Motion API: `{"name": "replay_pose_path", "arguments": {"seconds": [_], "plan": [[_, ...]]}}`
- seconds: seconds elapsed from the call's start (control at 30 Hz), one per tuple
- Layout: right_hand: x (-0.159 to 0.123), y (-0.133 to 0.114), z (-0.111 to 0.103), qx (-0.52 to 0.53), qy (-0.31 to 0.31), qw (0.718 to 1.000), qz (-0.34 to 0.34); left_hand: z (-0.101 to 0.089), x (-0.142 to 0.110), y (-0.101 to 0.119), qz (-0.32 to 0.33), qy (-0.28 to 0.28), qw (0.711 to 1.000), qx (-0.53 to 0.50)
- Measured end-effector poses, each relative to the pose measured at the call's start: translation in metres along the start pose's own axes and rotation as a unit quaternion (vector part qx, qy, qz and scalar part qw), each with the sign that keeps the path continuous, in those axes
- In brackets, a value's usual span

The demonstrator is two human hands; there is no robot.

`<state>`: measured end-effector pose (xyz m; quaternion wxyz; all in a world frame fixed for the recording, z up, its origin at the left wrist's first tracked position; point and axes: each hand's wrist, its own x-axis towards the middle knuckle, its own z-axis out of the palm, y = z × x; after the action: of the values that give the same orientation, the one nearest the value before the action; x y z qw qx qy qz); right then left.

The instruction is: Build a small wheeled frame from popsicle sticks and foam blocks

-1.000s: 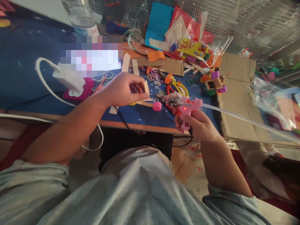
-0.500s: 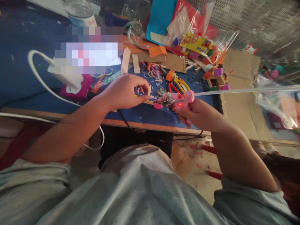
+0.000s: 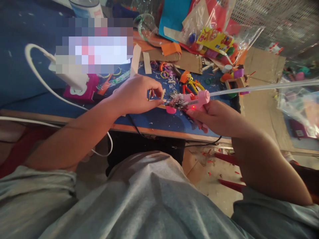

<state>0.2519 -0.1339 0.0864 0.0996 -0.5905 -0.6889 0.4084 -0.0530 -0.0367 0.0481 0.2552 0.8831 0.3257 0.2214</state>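
Observation:
My right hand (image 3: 214, 116) is wrapped around the handle of a pink hot glue gun (image 3: 201, 99), whose small red light glows. A long clear glue stick (image 3: 251, 88) runs out of its back to the right. Greyish, frayed material (image 3: 179, 101) covers its front end, which points left toward my other hand. My left hand (image 3: 139, 94) pinches a small wooden stick (image 3: 163, 94) between thumb and fingers, close to the nozzle. Whether the nozzle touches the wood cannot be made out. Just below the nozzle is a pink round piece (image 3: 170, 110).
Pliers (image 3: 195, 87) with red and yellow handles lie behind the gun among scraps. At left are a magenta power block (image 3: 81, 89) with a white plug and a white cable (image 3: 46, 88). Cardboard (image 3: 264, 99) covers the right side. A small wooden-and-clay model (image 3: 235, 79) stands at back right.
The view has shifted slightly, so the table's things appear a little higher. My hands keep nearly the same places, still holding the wooden stick and the glue gun.

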Motion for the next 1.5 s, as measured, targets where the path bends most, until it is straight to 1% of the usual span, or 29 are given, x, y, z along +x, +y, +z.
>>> {"name": "replay_pose_path", "arguments": {"seconds": [0.1, 0.23, 0.37, 0.6, 0.77, 0.93, 1.2, 1.37, 1.5], "plan": [[0.0, -0.002, 0.0, -0.01, 0.008, 1.0, 0.001, 0.0, 0.0, 0.0, -0.002, -0.002, 1.0, 0.003], [0.0, -0.004, 0.001, 0.0, 0.017, 1.0, 0.026, 0.002, 0.0, -0.001, -0.001, 0.006, 1.0, 0.009], [0.0, -0.006, 0.001, 0.001, 0.019, 0.999, 0.031, 0.003, 0.0, -0.003, 0.012, 0.009, 1.0, 0.009], [-0.002, -0.022, 0.0, -0.06, 0.004, 0.997, 0.05, 0.006, 0.0, -0.007, 0.026, 0.023, 0.999, 0.016], [-0.001, -0.025, 0.0, -0.099, -0.001, 0.994, 0.046, 0.007, 0.001, -0.008, 0.032, 0.025, 0.999, 0.022], [0.001, -0.025, -0.001, -0.108, 0.006, 0.994, 0.036, 0.007, 0.0, -0.007, 0.031, 0.026, 0.999, 0.029], [0.0, -0.031, -0.002, -0.127, 0.004, 0.991, 0.051, 0.007, 0.0, -0.009, 0.032, 0.025, 0.999, 0.025], [0.0, -0.033, -0.002, -0.15, 0.018, 0.988, 0.035, 0.007, 0.0, -0.007, 0.024, 0.021, 0.999, 0.034], [0.001, -0.033, -0.003, -0.158, 0.008, 0.986, 0.043, 0.006, 0.0, -0.006, 0.023, 0.015, 0.999, 0.034]]}}
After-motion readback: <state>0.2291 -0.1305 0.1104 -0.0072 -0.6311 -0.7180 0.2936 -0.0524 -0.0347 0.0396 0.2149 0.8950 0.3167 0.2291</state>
